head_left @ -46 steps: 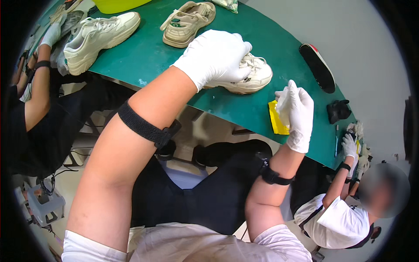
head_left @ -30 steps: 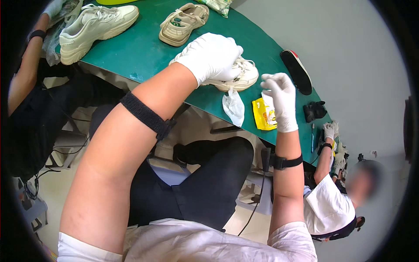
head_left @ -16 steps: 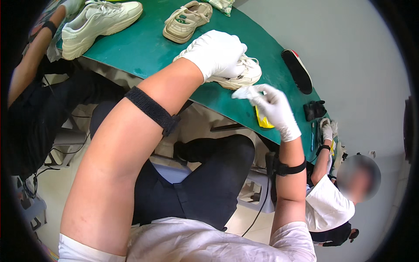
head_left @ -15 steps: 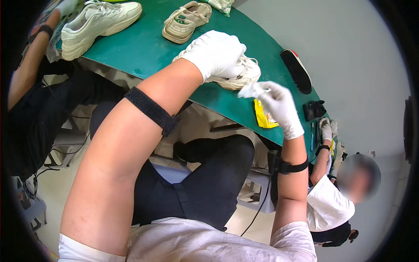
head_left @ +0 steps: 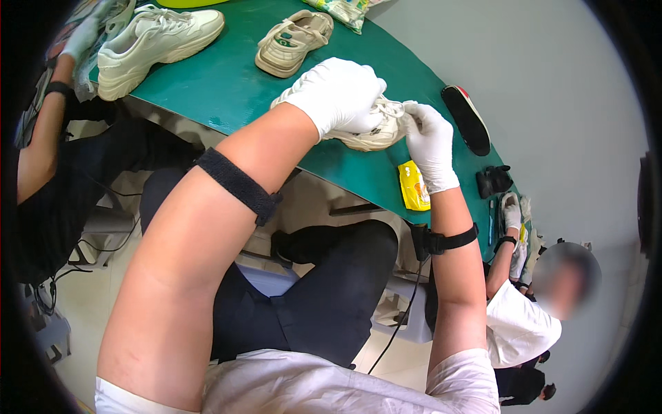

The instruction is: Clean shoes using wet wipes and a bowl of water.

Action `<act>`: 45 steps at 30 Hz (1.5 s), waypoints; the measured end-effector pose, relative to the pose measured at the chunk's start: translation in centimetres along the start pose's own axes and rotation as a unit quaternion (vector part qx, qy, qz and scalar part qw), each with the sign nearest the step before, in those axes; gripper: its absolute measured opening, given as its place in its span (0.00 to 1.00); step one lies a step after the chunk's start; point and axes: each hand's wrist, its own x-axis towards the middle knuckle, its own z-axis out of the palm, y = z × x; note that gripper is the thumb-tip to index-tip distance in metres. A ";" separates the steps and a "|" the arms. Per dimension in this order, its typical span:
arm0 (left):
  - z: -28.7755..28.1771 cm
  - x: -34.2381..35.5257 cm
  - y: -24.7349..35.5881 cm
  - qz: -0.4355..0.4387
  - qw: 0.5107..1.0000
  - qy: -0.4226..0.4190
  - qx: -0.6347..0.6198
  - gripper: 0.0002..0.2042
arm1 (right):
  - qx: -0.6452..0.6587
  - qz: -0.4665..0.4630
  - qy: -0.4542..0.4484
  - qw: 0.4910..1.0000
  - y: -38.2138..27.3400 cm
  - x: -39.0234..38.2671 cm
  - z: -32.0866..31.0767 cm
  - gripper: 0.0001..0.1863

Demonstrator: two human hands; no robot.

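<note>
My left hand [head_left: 336,95], in a white glove, is closed over a cream-white sneaker [head_left: 372,139] lying near the table's edge and covers much of its upper. At the shoe's right end, my right hand [head_left: 431,141], also gloved, has its fingers pinched together against it. A thin white wipe was plain in those fingers a moment ago; now it is mostly hidden between fingertips and shoe. Just below the right hand, a small yellow packet [head_left: 414,188] lies on the green table [head_left: 207,83].
Another sneaker [head_left: 293,45] stands beyond my left hand, and a larger white sneaker [head_left: 162,45] sits at the far left. A black insole [head_left: 467,121] and a black object [head_left: 494,181] lie to the right. Co-workers sit on both sides, a gloved hand [head_left: 83,38] at left.
My right hand has moved up and slightly left, from above the yellow packet to the right end of the shoe. The left hand still holds the shoe, shifted slightly.
</note>
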 end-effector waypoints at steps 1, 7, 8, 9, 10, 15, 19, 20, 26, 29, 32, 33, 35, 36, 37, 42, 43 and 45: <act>0.0 0.0 0.0 -0.002 1.000 0.000 0.001 0.22 | 0.002 -0.001 -0.001 1.000 0.1 0.1 0.1 0.06; 0.2 0.2 -0.3 0.006 1.000 0.011 -0.006 0.21 | -0.057 -0.006 -0.047 0.997 0.2 -0.3 1.1 0.13; 0.3 0.3 -0.3 0.005 1.000 0.004 -0.003 0.21 | -0.065 -0.038 -0.033 0.997 0.3 -0.8 1.6 0.13; 0.3 0.3 -0.3 0.004 1.000 -0.005 0.002 0.20 | -0.060 -0.003 -0.048 0.997 -0.4 -1.3 1.8 0.15; 0.3 0.5 -0.2 0.003 1.000 -0.005 0.002 0.20 | -0.060 -0.003 -0.049 0.997 -0.6 -1.7 1.8 0.15; 0.0 1.0 0.2 -0.010 1.000 -0.026 0.007 0.21 | -0.154 -0.050 -0.023 0.987 -0.7 -2.7 1.5 0.12; 0.0 0.8 -0.1 -0.019 0.999 -0.027 0.008 0.23 | -0.245 -0.042 -0.065 0.966 -1.7 -2.6 1.2 0.06; 0.1 0.7 -0.2 -0.017 0.999 -0.028 0.007 0.23 | -0.267 -0.048 -0.078 0.959 -2.0 -2.8 1.3 0.05; -0.8 0.9 0.2 -0.005 0.999 -0.047 0.004 0.26 | -0.142 -0.041 -0.023 0.989 -0.6 -4.1 1.1 0.05; -0.3 0.9 -0.1 0.001 0.998 -0.061 0.028 0.27 | -0.145 -0.024 0.006 0.989 0.4 -2.6 1.8 0.04; 0.4 1.1 0.2 0.015 0.999 -0.027 0.028 0.27 | -0.170 0.031 -0.028 0.985 1.9 -0.2 1.2 0.05; 0.0 1.2 0.3 0.007 0.999 -0.039 0.021 0.26 | -0.164 0.050 -0.045 0.984 2.2 1.0 1.3 0.06; -0.2 1.4 0.5 -0.004 0.999 -0.049 0.016 0.26 | -0.156 0.067 -0.063 0.984 2.6 1.9 1.6 0.07; -0.2 1.4 0.2 -0.005 0.999 -0.049 0.009 0.26 | -0.165 0.074 -0.081 0.980 2.6 2.6 2.0 0.08; -0.2 1.3 0.0 -0.006 0.999 -0.049 0.001 0.25 | -0.175 0.082 -0.098 0.976 2.6 3.2 2.3 0.09; 0.5 0.7 -0.6 0.003 1.000 -0.026 -0.016 0.24 | -0.082 0.117 -0.163 0.976 0.5 2.6 1.1 0.08; 0.3 0.7 -0.5 0.008 0.999 -0.028 -0.020 0.24 | -0.073 0.103 -0.170 0.977 0.6 2.0 0.7 0.08; -0.4 0.5 -0.6 0.009 0.999 -0.039 -0.031 0.24 | -0.069 0.083 -0.175 0.979 -0.3 0.7 0.0 0.08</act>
